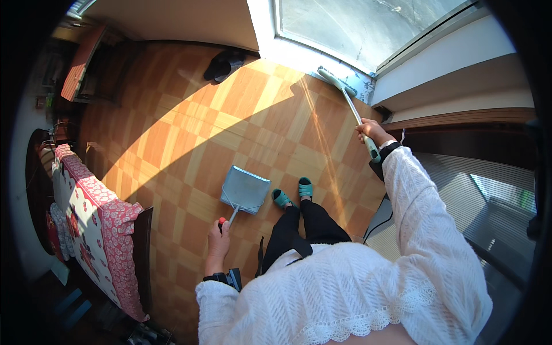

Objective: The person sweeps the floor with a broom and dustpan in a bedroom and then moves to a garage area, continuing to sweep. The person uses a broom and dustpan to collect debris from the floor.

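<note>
My left hand (pixel 219 241) grips the handle of a long-handled dustpan (pixel 246 189); its pale blue pan is left of my feet. In my right hand (pixel 373 131) is the pale green and metal handle of a broom (pixel 352 108). The bristled head (pixel 337 81) lies at the top right, by the patterned strip at the foot of the glass door or window. My fingers hide part of each handle. Whether the pan touches the floor, I cannot tell.
Dark shoes (pixel 224 65) stand by the far wall on the wood-patterned floor (pixel 185 129). A bed with a floral cover (pixel 92 233) is at left, and a wooden cabinet or shelf (pixel 79 64) at upper left. Furniture with a ribbed front (pixel 483 189) is close on my right.
</note>
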A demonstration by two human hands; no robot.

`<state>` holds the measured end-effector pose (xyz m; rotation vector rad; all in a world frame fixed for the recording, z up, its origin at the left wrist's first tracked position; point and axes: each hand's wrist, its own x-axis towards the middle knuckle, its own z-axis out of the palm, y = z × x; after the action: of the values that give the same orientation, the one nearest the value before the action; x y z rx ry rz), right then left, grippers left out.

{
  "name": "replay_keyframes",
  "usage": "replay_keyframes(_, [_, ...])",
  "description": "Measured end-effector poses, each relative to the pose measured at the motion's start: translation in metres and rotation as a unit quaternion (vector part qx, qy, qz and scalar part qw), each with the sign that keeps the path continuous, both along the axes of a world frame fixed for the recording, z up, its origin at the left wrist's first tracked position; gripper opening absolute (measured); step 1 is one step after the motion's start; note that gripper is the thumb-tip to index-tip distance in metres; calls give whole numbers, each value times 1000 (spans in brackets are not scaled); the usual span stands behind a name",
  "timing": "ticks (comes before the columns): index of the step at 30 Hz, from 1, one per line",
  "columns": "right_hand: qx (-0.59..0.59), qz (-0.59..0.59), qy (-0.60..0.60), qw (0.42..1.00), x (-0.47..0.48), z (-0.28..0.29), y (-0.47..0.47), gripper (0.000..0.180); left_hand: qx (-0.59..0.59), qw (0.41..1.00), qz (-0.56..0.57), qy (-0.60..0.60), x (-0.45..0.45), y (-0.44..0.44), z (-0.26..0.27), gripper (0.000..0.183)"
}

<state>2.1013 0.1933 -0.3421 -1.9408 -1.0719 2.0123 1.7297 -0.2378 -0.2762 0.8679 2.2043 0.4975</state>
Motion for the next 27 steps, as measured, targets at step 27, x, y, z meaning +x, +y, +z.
replay_keyframes(27, [-36, 76, -29, 996, -57, 77, -338, 65, 41, 977, -180, -106, -80, -58, -55, 44])
